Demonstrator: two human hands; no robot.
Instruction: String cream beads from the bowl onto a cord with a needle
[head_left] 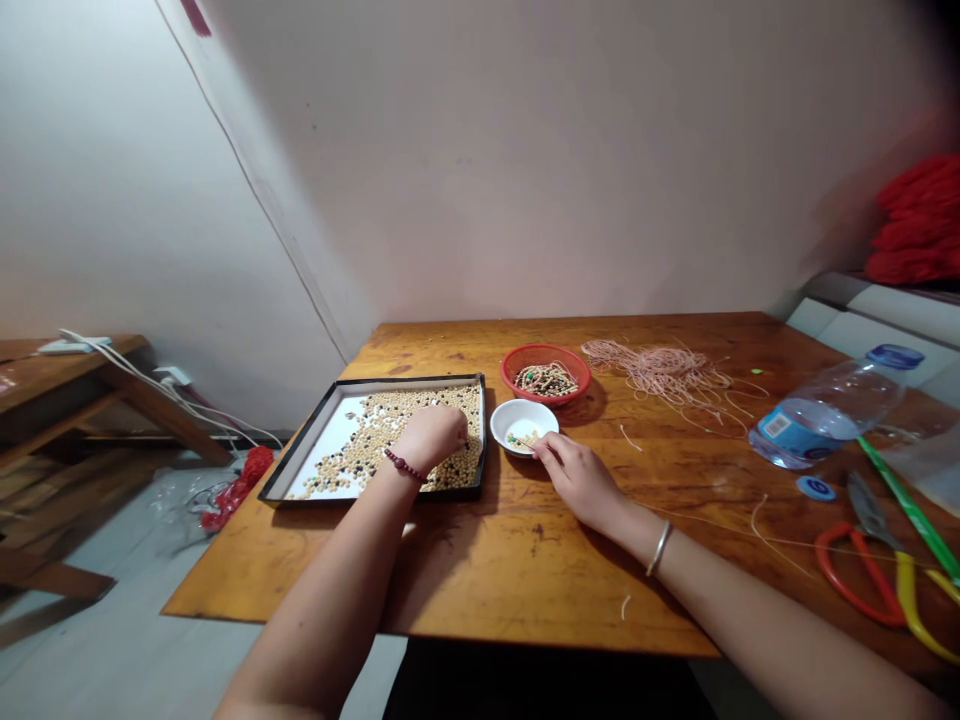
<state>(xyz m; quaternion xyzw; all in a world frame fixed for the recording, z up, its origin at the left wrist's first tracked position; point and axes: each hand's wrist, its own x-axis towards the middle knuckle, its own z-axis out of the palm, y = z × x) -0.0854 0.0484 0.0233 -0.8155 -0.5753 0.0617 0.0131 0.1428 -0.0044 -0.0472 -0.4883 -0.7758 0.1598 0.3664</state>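
My left hand (pixel 433 437) reaches over the right part of a black-edged tray (pixel 309 425) with a white bottom. Its fingers are curled together down at the small beads (pixel 390 412), mostly cream with some dark ones; whatever they pinch is hidden. My right hand (pixel 586 484) is closed at the near right rim of a small white bowl (pixel 517 410), thumb at the edge. A few cream beads and a green one (pixel 513 438) lie in the bowl. Just behind it stands a red basket (pixel 517 358) holding strung beads (pixel 547 378).
Pale pink cord (pixel 660 370) lies tangled at the back right. A clear bottle (pixel 832 410) lies tilted on its side at the right, near a blue cap (pixel 816 487) and scissors (pixel 870 510) with red and yellow handles. The table's left edge drops to the floor.
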